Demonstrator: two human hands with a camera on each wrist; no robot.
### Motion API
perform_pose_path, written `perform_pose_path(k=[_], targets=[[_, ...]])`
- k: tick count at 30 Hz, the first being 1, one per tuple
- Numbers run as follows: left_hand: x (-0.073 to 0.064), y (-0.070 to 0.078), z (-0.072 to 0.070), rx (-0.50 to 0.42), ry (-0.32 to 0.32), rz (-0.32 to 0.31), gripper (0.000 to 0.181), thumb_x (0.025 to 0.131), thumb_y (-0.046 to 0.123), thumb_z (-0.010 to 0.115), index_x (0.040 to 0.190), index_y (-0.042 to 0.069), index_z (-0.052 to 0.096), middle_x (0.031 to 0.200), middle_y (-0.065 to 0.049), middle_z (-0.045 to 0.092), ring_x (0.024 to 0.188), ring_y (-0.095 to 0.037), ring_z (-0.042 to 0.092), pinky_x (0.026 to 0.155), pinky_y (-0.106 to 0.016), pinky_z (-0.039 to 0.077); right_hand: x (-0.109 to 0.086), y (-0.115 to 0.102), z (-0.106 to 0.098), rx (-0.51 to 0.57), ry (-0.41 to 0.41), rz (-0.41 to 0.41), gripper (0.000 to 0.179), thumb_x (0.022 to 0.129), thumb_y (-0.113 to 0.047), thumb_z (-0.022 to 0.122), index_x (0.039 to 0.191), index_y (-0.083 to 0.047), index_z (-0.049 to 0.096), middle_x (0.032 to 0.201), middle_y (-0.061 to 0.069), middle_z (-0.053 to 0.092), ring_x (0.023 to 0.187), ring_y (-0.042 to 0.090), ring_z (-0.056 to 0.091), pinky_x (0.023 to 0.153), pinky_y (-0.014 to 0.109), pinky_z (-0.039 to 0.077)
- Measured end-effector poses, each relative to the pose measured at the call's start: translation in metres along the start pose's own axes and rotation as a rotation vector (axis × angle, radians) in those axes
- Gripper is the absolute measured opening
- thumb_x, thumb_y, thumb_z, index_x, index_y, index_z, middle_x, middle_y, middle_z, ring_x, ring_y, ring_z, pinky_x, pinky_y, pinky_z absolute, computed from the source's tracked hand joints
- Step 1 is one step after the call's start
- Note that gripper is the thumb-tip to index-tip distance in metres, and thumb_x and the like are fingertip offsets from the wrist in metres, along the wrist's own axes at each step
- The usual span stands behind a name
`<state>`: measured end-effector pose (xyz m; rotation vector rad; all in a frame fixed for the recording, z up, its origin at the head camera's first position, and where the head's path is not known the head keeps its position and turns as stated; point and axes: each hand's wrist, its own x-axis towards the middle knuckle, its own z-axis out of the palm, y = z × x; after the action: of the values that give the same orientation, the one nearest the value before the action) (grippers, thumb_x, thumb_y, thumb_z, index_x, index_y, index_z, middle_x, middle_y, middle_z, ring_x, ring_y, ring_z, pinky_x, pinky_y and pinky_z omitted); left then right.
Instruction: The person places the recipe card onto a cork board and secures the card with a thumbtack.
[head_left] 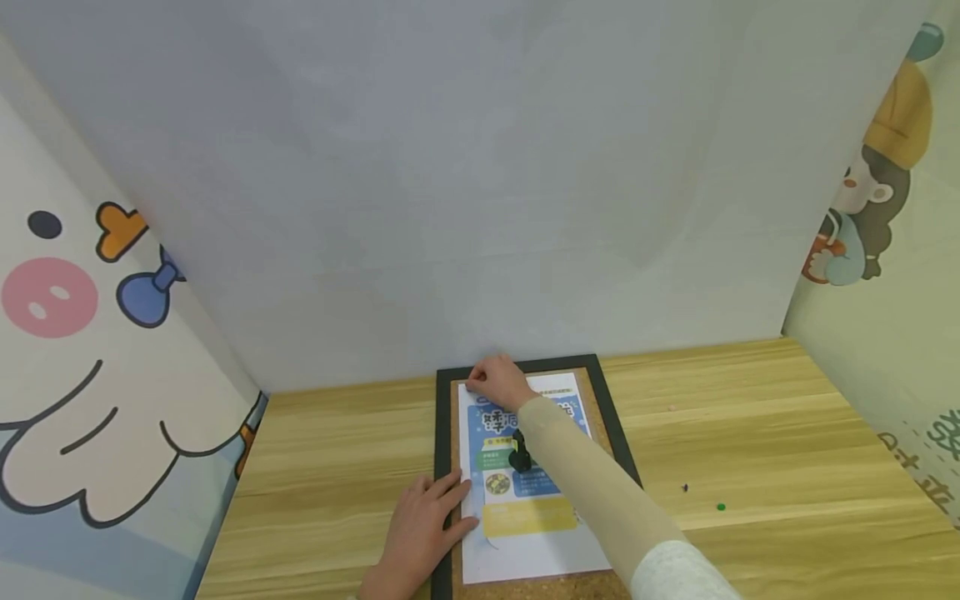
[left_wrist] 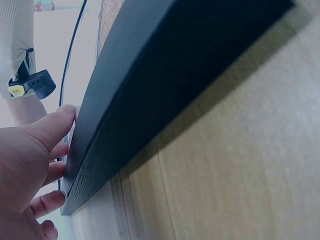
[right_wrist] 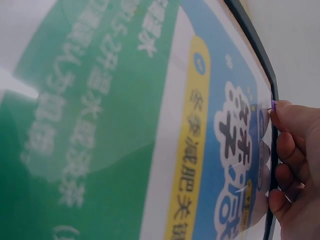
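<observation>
A printed poster (head_left: 525, 567) in blue, green and yellow lies on a cork board (head_left: 555, 588) with a black frame (head_left: 617, 433). At the poster's upper left corner, my right hand (head_left: 501, 382) pinches a small purple push pin (right_wrist: 273, 105) between thumb and finger. The pin's tip is at the paper, close to the frame's far edge. My left hand (head_left: 422, 523) rests across the left side of the frame, its spread fingertips touching the poster's left edge. In the left wrist view, its thumb (left_wrist: 61, 117) lies over the thick black frame side.
On the wooden table (head_left: 750, 417) to the right of the board lie a green push pin (head_left: 721, 507) and a small dark purple pin (head_left: 685, 487). A pale wall (head_left: 480, 208) rises right behind the board. Cartoon-printed panels (head_left: 67, 400) stand at both sides.
</observation>
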<state>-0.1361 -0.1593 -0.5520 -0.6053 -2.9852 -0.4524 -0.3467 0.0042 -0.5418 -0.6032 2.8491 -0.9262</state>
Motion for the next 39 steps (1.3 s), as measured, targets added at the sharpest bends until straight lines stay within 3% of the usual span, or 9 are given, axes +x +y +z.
perform_pose_path(k=[18,32,39], targets=[[0.0,0.001,-0.0016,-0.011,0.005,-0.008,0.051,0.084,0.052,0.061,0.126,0.023,0.062,0.131,0.0,0.057,0.08,-0.014,0.04,0.067,-0.031,0.031,-0.0009,-0.0037,-0.0008,-0.002,0.023,-0.016,0.014,0.09,-0.026,0.064,0.085,-0.015,0.071,0.078,-0.005,0.063,0.072,0.01,0.054,0.069,0.029,0.046],[-0.001,0.0017,-0.0034,-0.029,-0.016,-0.025,0.052,0.085,0.053,0.059,0.127,0.023,0.061,0.132,0.0,0.055,0.086,-0.017,0.045,0.068,-0.034,0.032,-0.0029,-0.0051,-0.0011,-0.033,0.007,0.012,0.014,0.09,-0.028,0.063,0.086,-0.017,0.07,0.079,-0.007,0.06,0.081,0.013,0.049,0.074,0.032,0.043],[-0.0013,0.0029,-0.0045,-0.028,-0.012,-0.026,0.051,0.084,0.051,0.061,0.126,0.023,0.061,0.131,0.0,0.056,0.083,-0.015,0.042,0.066,-0.032,0.03,-0.006,-0.0026,-0.0037,-0.015,-0.017,-0.033,0.011,0.089,-0.027,0.065,0.087,-0.016,0.069,0.077,-0.007,0.06,0.077,0.012,0.05,0.073,0.031,0.043]])
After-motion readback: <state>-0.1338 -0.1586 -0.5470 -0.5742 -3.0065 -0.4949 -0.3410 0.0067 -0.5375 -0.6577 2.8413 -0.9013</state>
